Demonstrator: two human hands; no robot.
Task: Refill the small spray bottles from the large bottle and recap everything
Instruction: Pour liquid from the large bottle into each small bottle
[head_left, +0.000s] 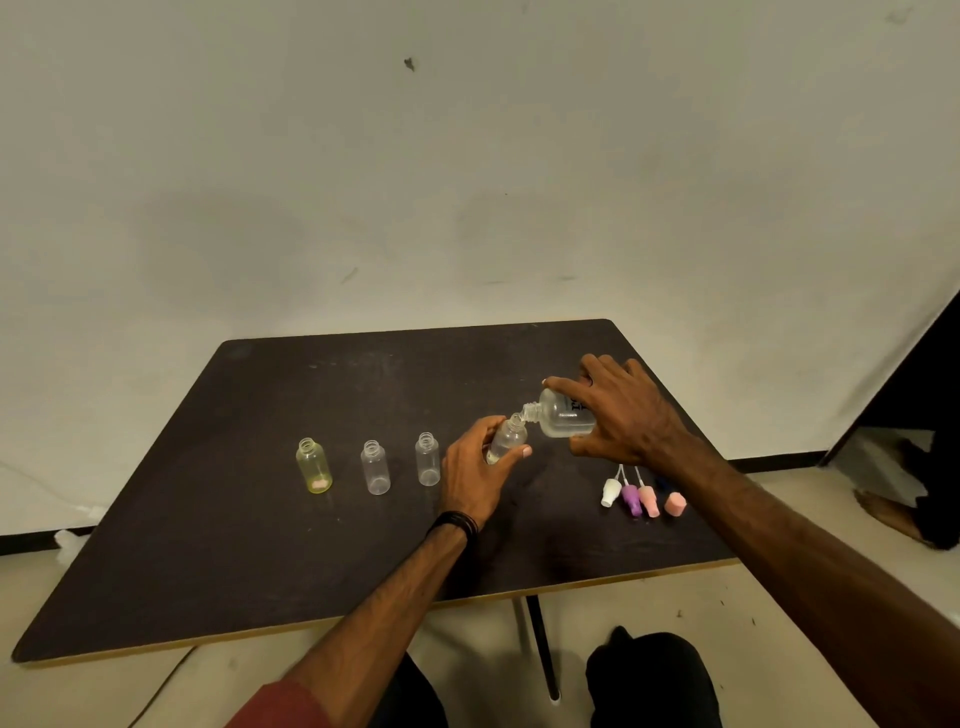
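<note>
Dark and scuffed, the tabletop (260, 545) stands against a pale wall, and all the things lie on its far half. Nearest to the person, just right of the small held bottle, four spray caps (641, 499) lie in a row, white, purple and two pink. The left hand (475, 470) is wrapped around the small bottle (506, 441), fingers and thumb clamped on its body, tilting its open neck up and to the right. Left of this bottle three more small bottles (375, 467) stand upright and uncapped, the farthest one yellowish. Beyond and right of the held bottle, the right hand (621, 415) grips the large bottle (563, 418) from above. Its long axis lies almost level, mouth pointing left and touching the small neck. I judge pouring needs only a little more tilt.
</note>
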